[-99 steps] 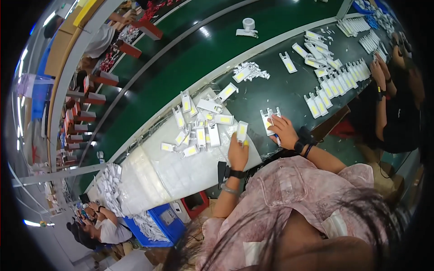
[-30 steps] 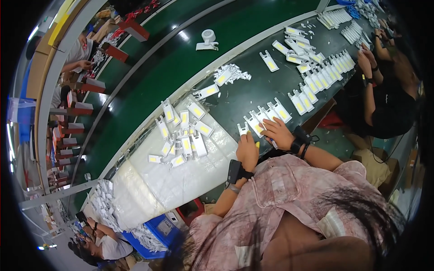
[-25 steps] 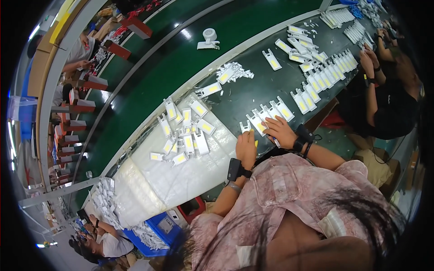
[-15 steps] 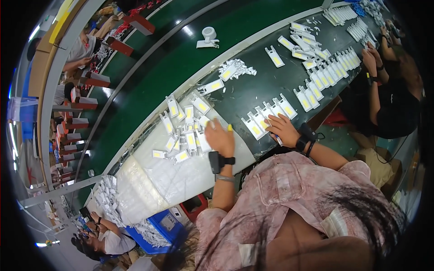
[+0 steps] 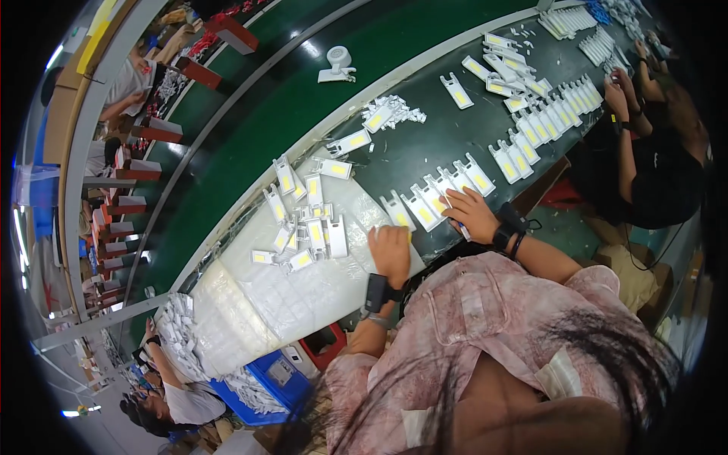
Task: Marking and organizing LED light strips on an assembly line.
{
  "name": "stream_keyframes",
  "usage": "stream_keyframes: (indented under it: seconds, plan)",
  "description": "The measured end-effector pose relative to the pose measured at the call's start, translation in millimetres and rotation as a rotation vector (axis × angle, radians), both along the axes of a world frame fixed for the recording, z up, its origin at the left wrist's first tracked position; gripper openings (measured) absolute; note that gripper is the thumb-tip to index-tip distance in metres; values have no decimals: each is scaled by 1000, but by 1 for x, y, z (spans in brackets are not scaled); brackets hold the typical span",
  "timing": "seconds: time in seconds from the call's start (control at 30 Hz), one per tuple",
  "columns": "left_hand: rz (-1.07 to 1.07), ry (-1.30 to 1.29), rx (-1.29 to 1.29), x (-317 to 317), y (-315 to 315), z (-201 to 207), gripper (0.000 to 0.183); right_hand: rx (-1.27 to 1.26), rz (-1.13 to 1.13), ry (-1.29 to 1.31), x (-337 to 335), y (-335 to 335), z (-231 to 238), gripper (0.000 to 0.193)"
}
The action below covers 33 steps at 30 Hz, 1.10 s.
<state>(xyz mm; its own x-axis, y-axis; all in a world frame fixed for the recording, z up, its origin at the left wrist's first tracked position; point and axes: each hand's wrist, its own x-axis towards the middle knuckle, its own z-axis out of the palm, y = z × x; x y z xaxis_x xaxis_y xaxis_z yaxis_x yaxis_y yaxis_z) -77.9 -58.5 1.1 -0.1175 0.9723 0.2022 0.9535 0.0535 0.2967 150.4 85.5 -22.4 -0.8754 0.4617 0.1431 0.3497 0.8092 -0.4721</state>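
Observation:
My left hand is closed on the lower end of a white LED light piece with a yellow panel. That piece stands at the near left end of a slanting row of similar pieces, at the edge of the white padded sheet. Over the row's near side lies my right hand, fingers bent and touching the pieces. A slim, pen-like thing, whitish and blue, pokes out beneath its palm; its kind is unclear. Left of my left hand, a loose heap of light pieces rests on the sheet.
Further along the dark bench stand more rows of light pieces, with a pile behind. Small white parts lie by the bench rim. A round-headed clip lamp sits on the green belt. A co-worker works at right; a blue bin is lower left.
My left hand has moved right from the heap, bringing a light piece to the row's near end. The right hand has barely moved.

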Motion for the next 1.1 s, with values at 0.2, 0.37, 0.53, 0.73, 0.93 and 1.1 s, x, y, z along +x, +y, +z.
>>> stream_keyframes:
  seconds: [0.2, 0.37, 0.53, 0.73, 0.93, 1.1]
  plan:
    - [-20, 22, -40, 30, -11, -10, 14, -11, 4, -1, 1, 0, 1, 34]
    - [-58, -110, -50, 42, 0, -25, 25, -5, -24, -13, 6, 0, 4, 36]
    - [-130, -161, -56, 51, 7, -27, 20, 11, -45, -58, 26, 4, 5, 31]
    - [-82, -234, 14, 59, 16, -13, 46, -2, -163, 10, 32, 9, 7, 33]
    - [-160, -303, -11, 58, 19, -18, 50, 83, -396, -52, 42, 24, 14, 31]
    - [-203, -327, -7, 60, 21, -22, 45, 108, -319, -58, 63, 19, 11, 32]
